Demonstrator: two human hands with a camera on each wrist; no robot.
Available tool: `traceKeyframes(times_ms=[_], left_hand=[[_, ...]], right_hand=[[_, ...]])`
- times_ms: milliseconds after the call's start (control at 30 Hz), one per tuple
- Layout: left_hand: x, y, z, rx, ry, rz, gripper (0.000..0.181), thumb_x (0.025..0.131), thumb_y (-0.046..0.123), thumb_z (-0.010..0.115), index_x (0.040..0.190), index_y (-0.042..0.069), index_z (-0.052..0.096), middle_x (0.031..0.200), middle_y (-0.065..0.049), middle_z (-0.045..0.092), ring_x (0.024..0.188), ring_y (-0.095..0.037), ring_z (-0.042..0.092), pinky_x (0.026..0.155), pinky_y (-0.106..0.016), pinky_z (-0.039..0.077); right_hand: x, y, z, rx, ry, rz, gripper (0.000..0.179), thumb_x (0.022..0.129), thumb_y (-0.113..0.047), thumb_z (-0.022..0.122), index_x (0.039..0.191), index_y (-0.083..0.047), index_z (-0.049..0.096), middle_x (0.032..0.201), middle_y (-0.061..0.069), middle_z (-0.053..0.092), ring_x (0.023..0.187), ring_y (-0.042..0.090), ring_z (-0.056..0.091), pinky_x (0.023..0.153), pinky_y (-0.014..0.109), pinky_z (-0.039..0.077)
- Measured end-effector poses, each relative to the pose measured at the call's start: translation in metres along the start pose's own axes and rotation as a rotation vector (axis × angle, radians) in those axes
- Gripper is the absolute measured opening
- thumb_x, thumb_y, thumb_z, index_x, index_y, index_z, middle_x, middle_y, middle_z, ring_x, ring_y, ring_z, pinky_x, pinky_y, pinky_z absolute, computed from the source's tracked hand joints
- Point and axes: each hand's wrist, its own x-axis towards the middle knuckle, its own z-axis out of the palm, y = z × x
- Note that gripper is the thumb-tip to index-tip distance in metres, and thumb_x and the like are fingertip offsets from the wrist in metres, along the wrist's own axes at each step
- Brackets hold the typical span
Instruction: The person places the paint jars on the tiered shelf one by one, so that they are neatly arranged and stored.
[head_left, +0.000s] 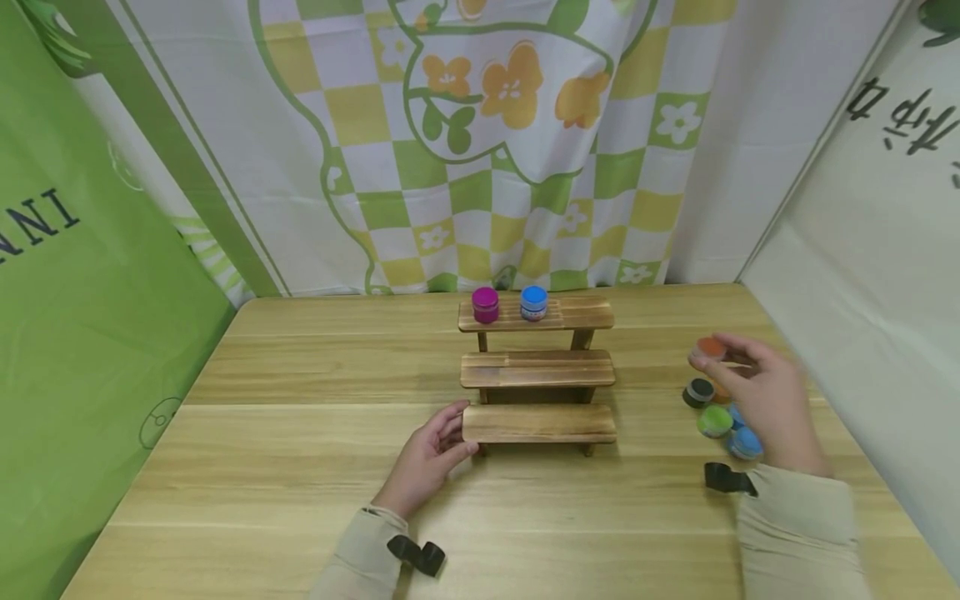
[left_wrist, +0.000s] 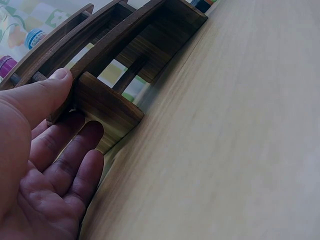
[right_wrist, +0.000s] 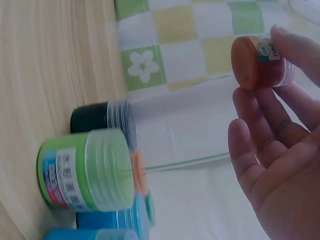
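R hand [head_left: 776,404] pinching red-orange jar [head_left: 708,348] nr other jars [head_left: 715,422] — L hand [head_left: 422,464] pinching wooden stand [head_left: 537,369] @ btm step [head_left: 539,424].

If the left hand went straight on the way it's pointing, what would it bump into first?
The lowest wooden step, most likely. The left hand has its thumb against that end, though depth is hard to judge.

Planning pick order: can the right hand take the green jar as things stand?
Probably not yet: the right hand pinches an orange-red jar. Otherwise the green jar looks accessible, close by with nothing resting on it.
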Motion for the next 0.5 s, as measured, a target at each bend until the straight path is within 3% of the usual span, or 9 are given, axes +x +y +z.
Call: traceKeyframes(times_ms=[133, 367, 500], left_hand=[[0.0, 0.0, 0.0, -0.003, 0.002, -0.005, 0.066, 0.094, 0.027, 0.073, 0.151, 0.013, 0.043, 0.14, -0.011, 0.059, 0.122, -0.026, 0.06, 0.105, -0.035, 0.048], [0.0, 0.0, 0.0, -0.007, -0.002, -0.003, 0.066, 0.094, 0.027, 0.073, 0.152, 0.014, 0.043, 0.142, -0.013, 0.058, 0.123, -0.026, 0.059, 0.105, -0.035, 0.048], [0.0, -0.001, -0.001, -0.004, -0.009, 0.005, 0.066, 0.095, 0.027, 0.072, 0.152, 0.013, 0.043, 0.142, -0.014, 0.057, 0.123, -0.027, 0.059, 0.105, -0.035, 0.048]], right_hand=[[-0.002, -0.006, 0.004, 0.0, 0.023, -0.002, 0.07, 0.089, -0.044, 0.075, 0.143, -0.005, 0.054, 0.112, -0.013, 0.059, 0.089, -0.009, 0.057, 0.069, 0.008, 0.051], [-0.002, -0.011, 0.009, 0.032, 0.057, -0.009, 0.065, 0.089, -0.041, 0.077, 0.141, -0.007, 0.057, 0.107, -0.021, 0.059, 0.088, -0.007, 0.059, 0.068, 0.008, 0.05], [-0.002, -0.014, 0.012, 0.047, 0.069, 0.005, 0.066, 0.089, -0.041, 0.077, 0.142, -0.008, 0.056, 0.105, -0.023, 0.058, 0.087, -0.007, 0.059, 0.062, 0.014, 0.053]])
